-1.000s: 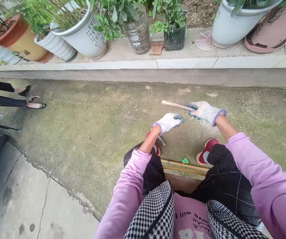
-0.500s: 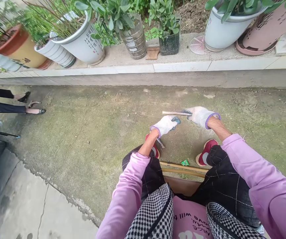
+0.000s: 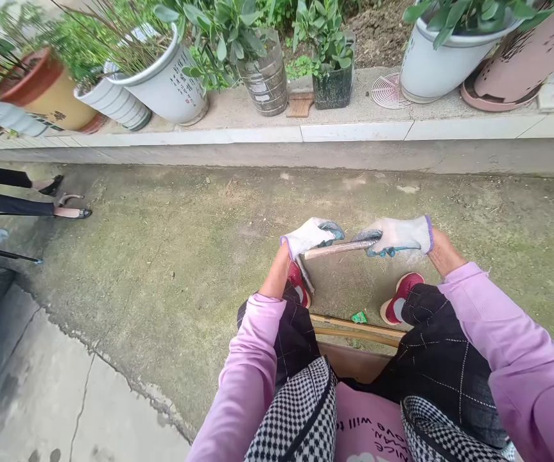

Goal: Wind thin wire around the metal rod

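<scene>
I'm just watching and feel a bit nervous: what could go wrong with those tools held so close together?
The left hand holds a thin blade hanging just over the red shoe; a slip could nick the foot. The right hand grips a stick pointed toward the left glove, so a push might jab it.

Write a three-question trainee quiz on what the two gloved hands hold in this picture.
1. True or false: the right hand grips a pale stick lying roughly level.
2. The left hand holds: A) a flower pot, B) a thin metal tool, C) nothing.
3. What colour are the shoes?

Key: 1 true; 2 B, its tip pointing down toward the knee; 3 red.
</scene>
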`<state>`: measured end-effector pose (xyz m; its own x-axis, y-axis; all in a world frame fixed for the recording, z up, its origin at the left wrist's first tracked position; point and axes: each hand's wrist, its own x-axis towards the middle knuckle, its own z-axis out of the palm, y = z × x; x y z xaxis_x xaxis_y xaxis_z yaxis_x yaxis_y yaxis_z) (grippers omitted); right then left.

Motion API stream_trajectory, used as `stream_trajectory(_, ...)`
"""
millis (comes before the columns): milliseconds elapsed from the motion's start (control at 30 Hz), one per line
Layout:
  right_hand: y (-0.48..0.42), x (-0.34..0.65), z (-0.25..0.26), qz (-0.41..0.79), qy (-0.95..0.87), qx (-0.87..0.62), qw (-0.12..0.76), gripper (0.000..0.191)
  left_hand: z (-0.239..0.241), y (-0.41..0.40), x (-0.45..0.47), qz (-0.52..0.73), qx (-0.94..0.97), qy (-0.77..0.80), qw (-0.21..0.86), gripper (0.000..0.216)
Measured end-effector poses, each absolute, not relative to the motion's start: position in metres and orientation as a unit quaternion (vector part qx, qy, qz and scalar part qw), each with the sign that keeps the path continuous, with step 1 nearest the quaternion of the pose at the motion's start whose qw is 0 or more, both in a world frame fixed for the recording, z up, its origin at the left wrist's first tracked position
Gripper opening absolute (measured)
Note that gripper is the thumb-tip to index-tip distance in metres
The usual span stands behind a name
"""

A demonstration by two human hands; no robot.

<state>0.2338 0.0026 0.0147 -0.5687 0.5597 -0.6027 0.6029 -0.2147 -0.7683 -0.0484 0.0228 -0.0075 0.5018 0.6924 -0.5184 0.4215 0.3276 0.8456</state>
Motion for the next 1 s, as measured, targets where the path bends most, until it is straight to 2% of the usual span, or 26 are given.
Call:
stream_trajectory(100,0.006,0.238,0.022,-0.685,0.573,0.448,-0.037,0.054,-0.006,0.024,-0.048,0.143,0.534,0.447,0.703,0.011)
stream_trajectory(200,0.009,0.236,0.026,-0.692,0.527,0.479,-0.118,0.064,-0.007,0.022,-0.039,0.150,0.519,0.460,0.704,0.019)
stream_trajectory(300,0.011,0.229,0.023,-0.655,0.499,0.539,-0.177,0.060,-0.015,0.014,-0.023,0.159,0.516,0.499,0.677,0.021)
stream_trajectory(400,0.014,0.221,0.015,-0.620,0.474,0.581,-0.229,0.052,-0.026,0.004,-0.011,0.148,0.548,0.510,0.646,0.034)
stream_trajectory(500,0.014,0.215,0.011,-0.625,0.432,0.591,-0.272,0.051,-0.029,-0.002,-0.008,0.100,0.612,0.514,0.592,0.044)
stream_trajectory(633,0.010,0.208,0.008,-0.655,0.388,0.575,-0.300,0.051,-0.021,-0.002,-0.011,0.016,0.704,0.519,0.485,0.044)
stream_trajectory(733,0.007,0.202,0.006,-0.671,0.381,0.561,-0.301,0.058,-0.016,0.000,-0.012,-0.033,0.732,0.534,0.422,0.039)
stream_trajectory(867,0.013,0.202,-0.001,-0.621,0.428,0.601,-0.266,0.060,-0.016,-0.001,-0.011,-0.034,0.728,0.518,0.447,0.039)
stream_trajectory(1000,0.023,0.210,-0.009,-0.410,0.633,0.654,-0.053,0.045,-0.013,0.000,-0.016,-0.014,0.737,0.490,0.465,0.030)
